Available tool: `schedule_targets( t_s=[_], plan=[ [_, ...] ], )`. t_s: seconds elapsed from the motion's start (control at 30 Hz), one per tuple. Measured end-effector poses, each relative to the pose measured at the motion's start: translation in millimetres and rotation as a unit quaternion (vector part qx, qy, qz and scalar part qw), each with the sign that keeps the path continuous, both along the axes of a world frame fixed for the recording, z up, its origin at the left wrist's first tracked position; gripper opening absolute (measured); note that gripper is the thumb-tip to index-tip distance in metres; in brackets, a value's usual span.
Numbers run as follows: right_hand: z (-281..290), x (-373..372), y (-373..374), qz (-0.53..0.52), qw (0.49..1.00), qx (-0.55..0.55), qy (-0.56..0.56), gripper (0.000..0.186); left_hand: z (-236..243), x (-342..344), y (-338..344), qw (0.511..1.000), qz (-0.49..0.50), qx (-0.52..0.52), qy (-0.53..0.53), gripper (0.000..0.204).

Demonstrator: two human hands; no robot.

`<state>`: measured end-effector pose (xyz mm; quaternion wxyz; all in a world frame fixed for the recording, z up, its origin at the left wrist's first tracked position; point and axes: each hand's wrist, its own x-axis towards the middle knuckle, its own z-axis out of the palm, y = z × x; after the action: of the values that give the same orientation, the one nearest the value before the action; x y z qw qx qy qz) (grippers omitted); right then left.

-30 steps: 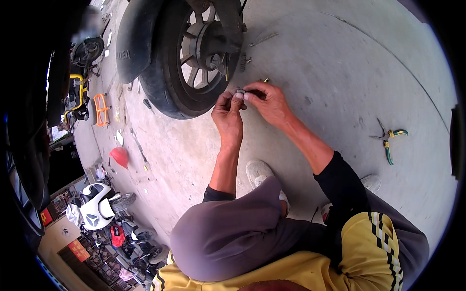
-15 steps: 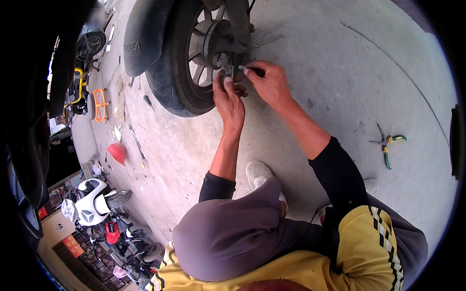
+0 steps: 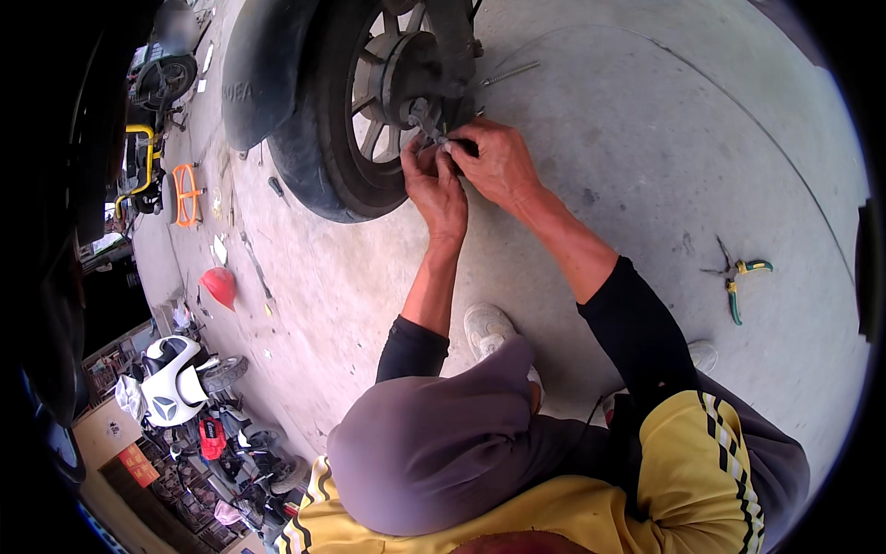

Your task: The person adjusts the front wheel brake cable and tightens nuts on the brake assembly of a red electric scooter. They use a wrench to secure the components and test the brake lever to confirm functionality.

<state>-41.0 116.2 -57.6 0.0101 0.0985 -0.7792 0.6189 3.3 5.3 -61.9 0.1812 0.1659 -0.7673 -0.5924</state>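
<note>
First: In the head view, where do both hands come together?

Second: At the wheel [image 3: 314,152], which stands ahead and to the left of the fingers. A small metal lever [image 3: 422,115] juts out beside its hub [image 3: 404,78].

First: How does that lever lie from the fingertips?

Second: Just beyond them. Its long axis slants from the hub back toward the person and a little rightward, so its near end sits right among the fingertips.

First: Which hand is nearer that end?

Second: The right hand [image 3: 494,157], by a little, I'd say. Its thumb and forefinger are pinched together on a small grey piece [image 3: 443,142], against or just beside the lever; I can't tell which.

First: And the left hand [image 3: 438,198]?

Second: It comes in from below, thumb and forefinger slightly parted, close under the lever's end. Whether they grip anything, I can't tell; the tips are partly hidden.

First: Anything else about?

Second: A threaded rod [image 3: 510,74] lies on the floor [image 3: 591,157], beyond the right fingers and off to their right. The pliers [image 3: 734,270] lie spread open, well apart to the right and nearer the person.
</note>
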Motion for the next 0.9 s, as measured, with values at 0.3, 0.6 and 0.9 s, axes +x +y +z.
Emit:
schedule_targets(
  t_s=[0.3, 0.6, 0.9],
  plan=[
    [2, -9, -2, 0.038, 0.994, 0.082, 0.058, 0.015, 4, 0, 2, 1.0, 0.008, 0.018, -0.003, 0.036],
    [6, -6, -2, 0.037, 0.992, 0.102, 0.064, 0.015, 16, 1, 11, 1.0, 0.01, -0.011, 0.003, 0.033],
    [10, -8, -2, 0.05, 0.986, 0.138, 0.083, 0.014, 10, 2, 7, 1.0, 0.001, -0.004, 0.004, 0.035]
  ],
)
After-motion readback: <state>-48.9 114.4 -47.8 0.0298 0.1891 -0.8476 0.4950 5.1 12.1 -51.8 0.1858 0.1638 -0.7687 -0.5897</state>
